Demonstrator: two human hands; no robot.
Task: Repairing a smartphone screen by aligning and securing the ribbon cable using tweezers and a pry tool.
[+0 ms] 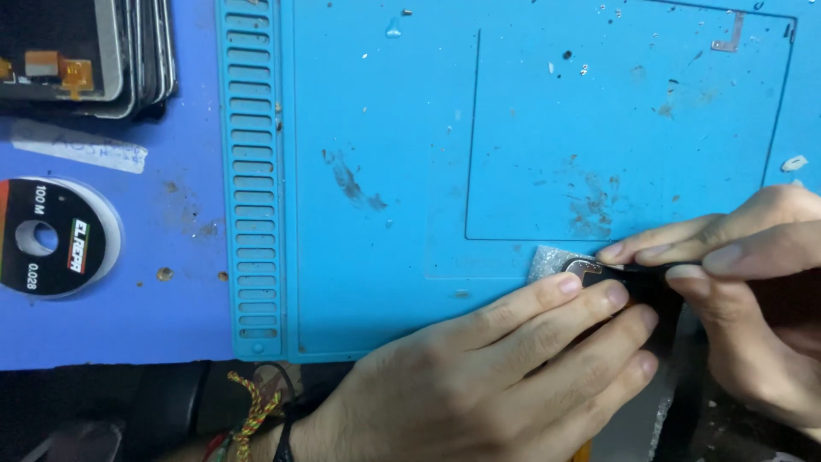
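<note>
My left hand [505, 368] lies flat at the near edge of the blue work mat [385, 171], its fingertips pressing on a small dark part [590, 272] that rests on a scrap of clear bubble wrap [547, 259]. My right hand [744, 282] comes in from the right. Its thumb and fingers pinch the same dark part, which runs into a black strip [676, 359] hanging down between my hands. Most of the part is hidden under my fingers. A braided thread band [252, 411] sits at my left wrist.
A stack of phone screens [85, 51] sits at the top left. A black round spool [51, 237] lies on the purple surface left of the mat. A slotted ridge [250, 171] runs down the mat's left side. Small debris specks dot the mat.
</note>
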